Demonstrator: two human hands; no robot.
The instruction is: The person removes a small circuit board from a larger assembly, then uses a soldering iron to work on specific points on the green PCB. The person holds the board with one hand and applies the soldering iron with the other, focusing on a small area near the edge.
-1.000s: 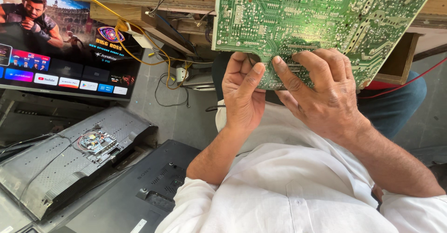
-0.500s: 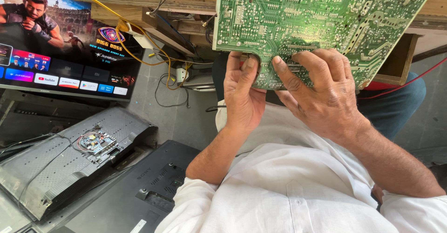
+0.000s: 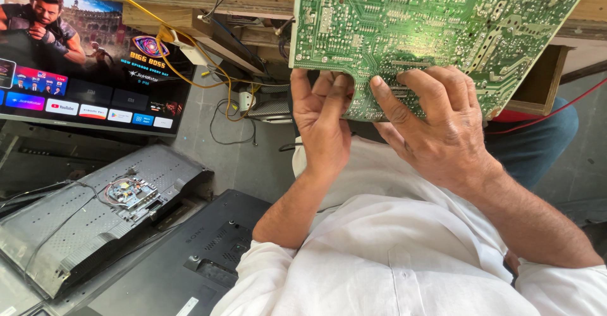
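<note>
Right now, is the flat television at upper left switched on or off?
On: the flat television screen is lit, showing a colourful picture and a row of app tiles.

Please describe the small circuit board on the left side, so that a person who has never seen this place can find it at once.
Start at the lit television screen at upper left. Below it a grey television back panel lies flat. The small circuit board sits on its upper part, with thin red and white wires. It is far smaller than the large green circuit board that both hands hold.
</note>
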